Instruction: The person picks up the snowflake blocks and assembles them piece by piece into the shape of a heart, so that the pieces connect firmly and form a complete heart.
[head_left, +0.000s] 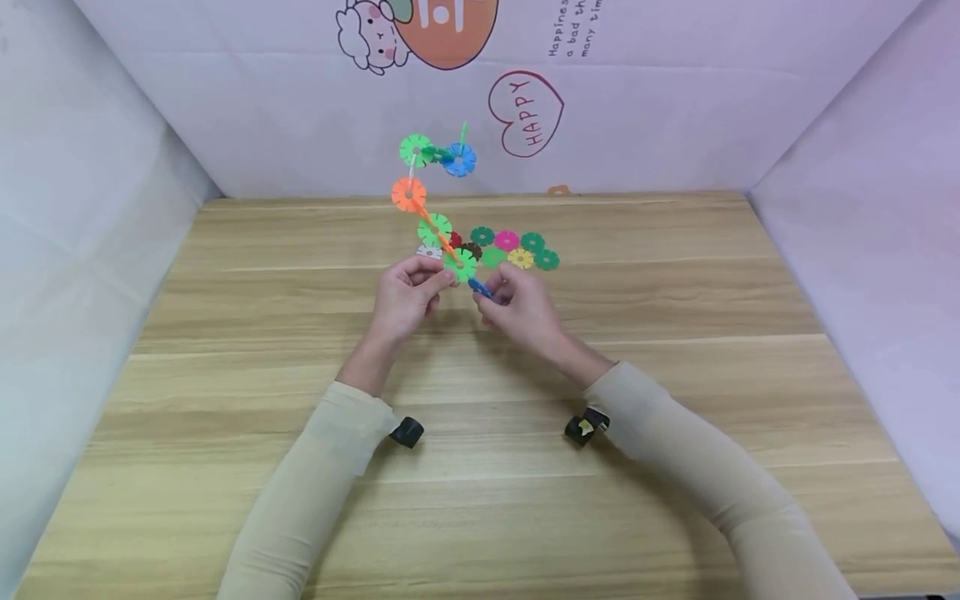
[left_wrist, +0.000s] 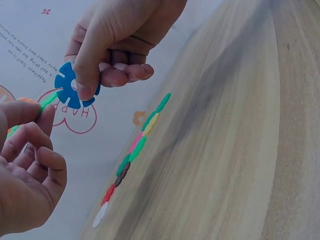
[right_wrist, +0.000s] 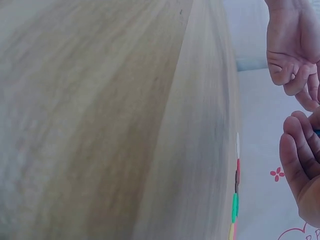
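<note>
A chain of notched plastic discs, slotted edge to edge, rises from my hands in the head view. My left hand (head_left: 408, 293) pinches the light green disc (head_left: 462, 266) at its lower end. My right hand (head_left: 522, 307) pinches a blue disc (left_wrist: 66, 86) between thumb and fingers, right beside that green one. In the left wrist view the blue disc's edge meets the green disc's edge; whether the slots are joined I cannot tell. Further up the chain are an orange disc (head_left: 408, 194), another light green disc (head_left: 416, 151) and a blue one (head_left: 460, 159) at the far end.
Loose discs lie flat on the wooden table (head_left: 675, 333) behind my hands, among them a pink disc (head_left: 507, 241), a yellow disc (head_left: 521, 259), a white disc (head_left: 429, 251) and several green ones. A printed white cloth (head_left: 637, 108) hangs behind the table's far edge.
</note>
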